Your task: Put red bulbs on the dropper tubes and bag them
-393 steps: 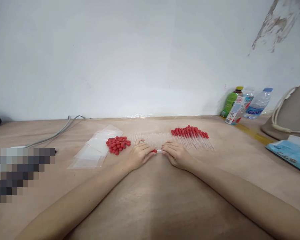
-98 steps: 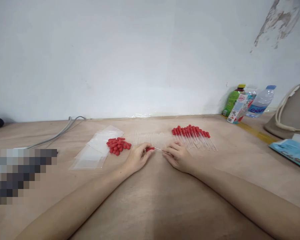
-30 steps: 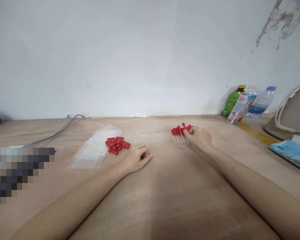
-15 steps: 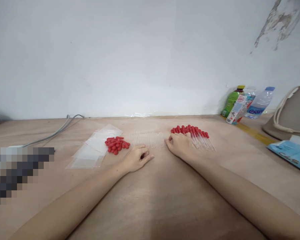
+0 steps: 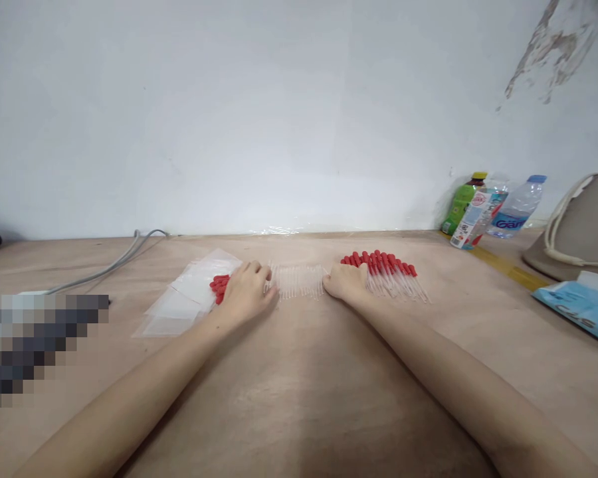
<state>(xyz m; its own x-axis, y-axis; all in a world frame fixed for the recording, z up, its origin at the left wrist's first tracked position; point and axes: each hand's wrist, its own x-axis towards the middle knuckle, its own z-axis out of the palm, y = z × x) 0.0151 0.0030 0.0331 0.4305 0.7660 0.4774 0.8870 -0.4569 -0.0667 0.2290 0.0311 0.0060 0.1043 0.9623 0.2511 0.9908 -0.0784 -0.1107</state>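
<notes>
Left hand [image 5: 250, 290] and right hand [image 5: 346, 281] at either end of the tubes [image 5: 299, 282]

The left hand is curved palm-down over the near pile of bulbs [image 5: 219, 287], thumb and fingers a little apart at the left end of the tubes. Whether it has hold of a bulb or a tube — the view from above hides that. The right hand's fingers are bunched at the right end of the row; I cannot tell if they pinch a tube.

The clear tubes lie side by side on the table [image 5: 299, 392], between the hands. Just beyond the right hand, red-topped droppers [image 5: 385, 267] lie in a slanting row, partly behind it. Left of the bulbs are overlapping clear bags [image 5: 179, 302], and farther left a grey cable [image 5: 117, 263].

At far right, a green bottle [image 5: 459, 209] and a blue-capped bottle [image 5: 515, 211] stand by the wall [image 5: 239, 119] — a blue packet [image 5: 578, 302] lies nearer.
</notes>
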